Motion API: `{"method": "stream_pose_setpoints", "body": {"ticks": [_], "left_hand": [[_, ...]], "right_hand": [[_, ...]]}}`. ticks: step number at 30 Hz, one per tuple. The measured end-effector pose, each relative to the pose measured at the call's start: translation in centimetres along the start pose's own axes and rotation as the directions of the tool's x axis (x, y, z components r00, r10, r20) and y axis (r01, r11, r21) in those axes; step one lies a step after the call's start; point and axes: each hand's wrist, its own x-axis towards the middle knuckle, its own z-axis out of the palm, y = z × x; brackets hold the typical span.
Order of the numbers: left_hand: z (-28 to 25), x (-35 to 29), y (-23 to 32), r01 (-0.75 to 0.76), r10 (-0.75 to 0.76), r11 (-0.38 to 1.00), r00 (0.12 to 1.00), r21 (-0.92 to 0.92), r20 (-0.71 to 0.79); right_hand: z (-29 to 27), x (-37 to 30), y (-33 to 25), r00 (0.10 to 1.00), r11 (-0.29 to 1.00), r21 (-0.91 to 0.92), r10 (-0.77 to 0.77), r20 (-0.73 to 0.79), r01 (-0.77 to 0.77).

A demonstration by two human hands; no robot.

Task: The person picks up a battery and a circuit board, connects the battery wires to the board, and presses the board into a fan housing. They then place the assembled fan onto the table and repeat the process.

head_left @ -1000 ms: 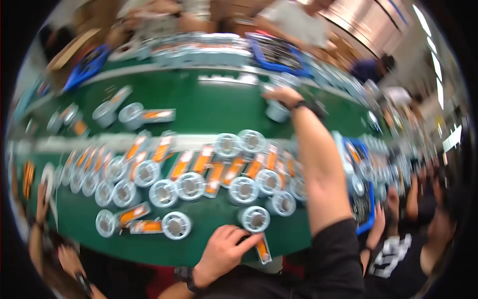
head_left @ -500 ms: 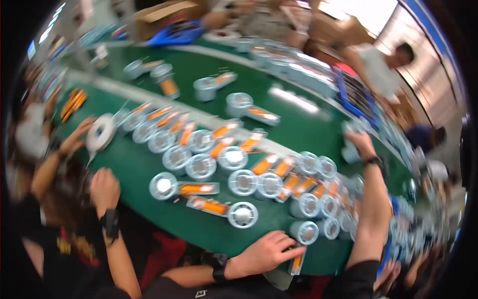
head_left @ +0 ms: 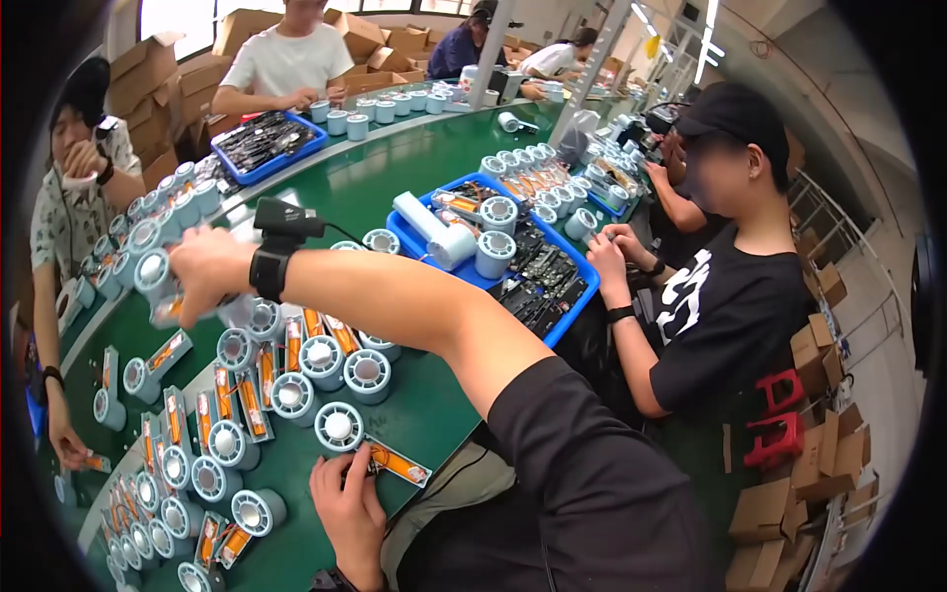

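My right arm reaches across the green table. My right hand is closed on a light-blue fan housing, round-headed with a short handle, near the far row of similar housings; motion blurs its fingers. By the near edge, my left hand has its thumb and fingers at the neck of another fan housing, whose open handle shows an orange insert and thin wires. That housing lies with its grille facing up. Several more fan housings crowd the table beside and beyond my left hand.
A blue tray of dark circuit boards and housings lies right of my forearm. Another blue tray of dark parts sits farther back. A co-worker works at my right; others sit across. Cardboard boxes and red stools stand at right.
The view has swung to the right, bringing the right-hand co-worker and the nearer blue tray into clear sight. My right hand stays out over the table; my left stays at the near-edge housing.
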Motion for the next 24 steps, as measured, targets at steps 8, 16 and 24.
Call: {"method": "stream_pose_setpoints", "body": {"ticks": [8, 16, 24], "left_hand": [[0.2, 0.5, -0.4, -0.14, 0.131, 0.988, 0.985, -0.067, -0.113], [1.8, -1.6, -0.3, -0.001, -0.002, 1.0, 0.985, -0.017, -0.173], [1.9, -1.5, -0.7, -0.128, 0.099, 0.99, 0.926, -0.054, -0.364]], "right_hand": [[-5.4, -0.3, -15.1, 0.914, 0.94, 0.207, -0.319, 0.25, 0.272], [-2.4, -2.5, -30.3, 0.653, 0.774, 0.451, -0.625, 0.427, 0.445], [0.7, -3.0, -42.2, 0.513, 0.75, 0.518, -0.661, 0.548, 0.412]]}}
